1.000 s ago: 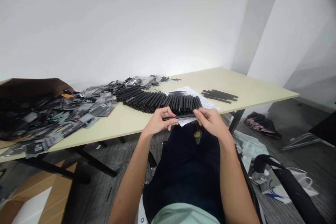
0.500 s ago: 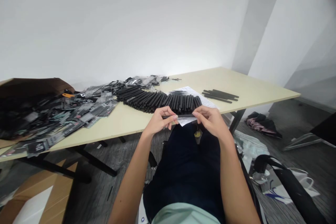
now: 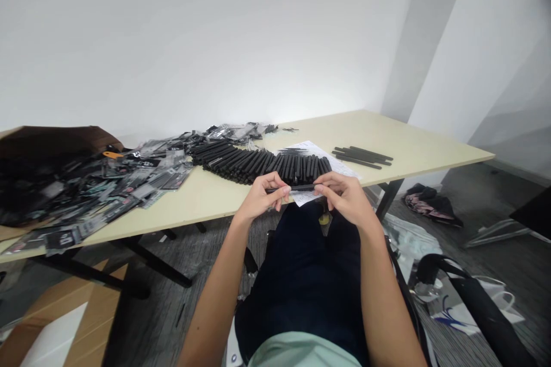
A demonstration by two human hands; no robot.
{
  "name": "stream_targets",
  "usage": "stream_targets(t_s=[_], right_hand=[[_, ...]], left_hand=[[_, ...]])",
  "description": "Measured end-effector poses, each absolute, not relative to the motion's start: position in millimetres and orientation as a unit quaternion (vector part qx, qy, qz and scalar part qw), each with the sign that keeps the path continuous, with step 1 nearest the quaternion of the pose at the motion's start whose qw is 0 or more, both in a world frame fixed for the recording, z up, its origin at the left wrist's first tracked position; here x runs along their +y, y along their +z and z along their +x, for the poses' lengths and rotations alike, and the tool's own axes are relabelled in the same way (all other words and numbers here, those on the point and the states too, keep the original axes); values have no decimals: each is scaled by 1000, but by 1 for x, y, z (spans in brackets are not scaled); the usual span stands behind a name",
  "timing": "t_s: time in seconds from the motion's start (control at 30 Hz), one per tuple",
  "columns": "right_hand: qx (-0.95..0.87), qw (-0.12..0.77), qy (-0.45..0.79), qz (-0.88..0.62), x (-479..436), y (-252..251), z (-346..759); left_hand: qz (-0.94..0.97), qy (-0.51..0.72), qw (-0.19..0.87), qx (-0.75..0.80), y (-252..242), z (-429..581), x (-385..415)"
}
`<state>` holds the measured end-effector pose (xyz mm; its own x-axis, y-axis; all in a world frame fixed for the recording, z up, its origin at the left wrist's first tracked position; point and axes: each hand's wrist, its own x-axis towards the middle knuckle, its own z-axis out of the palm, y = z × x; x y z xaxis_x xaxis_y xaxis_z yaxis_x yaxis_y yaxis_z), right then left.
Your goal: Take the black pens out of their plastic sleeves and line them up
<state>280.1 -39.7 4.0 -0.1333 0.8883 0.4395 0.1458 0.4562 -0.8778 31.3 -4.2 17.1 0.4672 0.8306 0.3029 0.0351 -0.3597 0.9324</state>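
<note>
A thin black stick (image 3: 302,187) is held level between my two hands, just in front of the table's near edge. My left hand (image 3: 269,194) pinches one end between thumb and fingers. At the other end, my right hand (image 3: 338,190) grips it the same way. Right behind the hands, a long curved row of similar black sticks (image 3: 241,165) lies stacked side by side. Under part of that row is a white printed paper (image 3: 306,197), its corner hanging over the edge. Several flat black strips (image 3: 362,156) lie apart to the right.
The pale yellow table (image 3: 434,146) stands against a white wall. On its left, many plastic packets (image 3: 146,175) spill from a cardboard box (image 3: 64,139). An orange-handled tool (image 3: 112,155) lies among them. Another open carton (image 3: 92,321) sits on the floor; bags (image 3: 471,304) lie at the right.
The right hand has shifted very slightly left along the stick. Both hands keep their pinch, and the stack on the table looks the same.
</note>
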Motion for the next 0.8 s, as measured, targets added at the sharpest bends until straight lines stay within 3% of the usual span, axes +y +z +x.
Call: stream_targets(t_s=[0.2, 0.43, 0.63, 0.8], right_hand=[[-698, 501, 278, -430, -39, 3, 274], [-670, 533, 329, -399, -39, 4, 275], [-682, 528, 298, -408, -42, 6, 275], [-721, 484, 242, -432, -40, 6, 274]], left_hand=[[722, 403, 473, 305, 18, 28, -6], [716, 413, 472, 306, 18, 31, -5], [711, 435, 470, 290, 17, 31, -4], [718, 427, 465, 294, 17, 30, -5]])
